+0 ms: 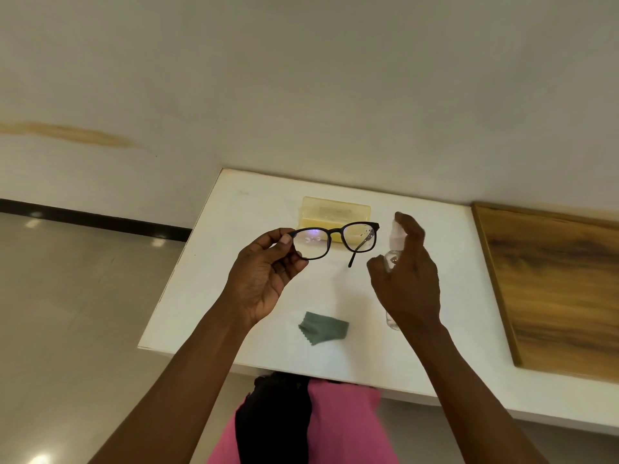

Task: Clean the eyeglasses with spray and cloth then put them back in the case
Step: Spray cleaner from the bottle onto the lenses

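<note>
the green cloth [323, 327] lies nearest on the table [207, 279], beyond it the left hand [264, 276] pinches the eyeglasses [335, 241] sideways, right hand [410, 283] clamps the spray bottle [392, 259] just right, open case [336, 214] farthest.

Looks like a plain indoor room, office or home, hard to call. Bare off-white wall [301, 78] with a yellowish stain [67, 132], glossy pale tiled floor [67, 296] catching ceiling lights, dark skirting strip [93, 217] along the base. White desk [234, 262] pushed against the wall, wood-grain panel [552, 286] on its right side.
</note>
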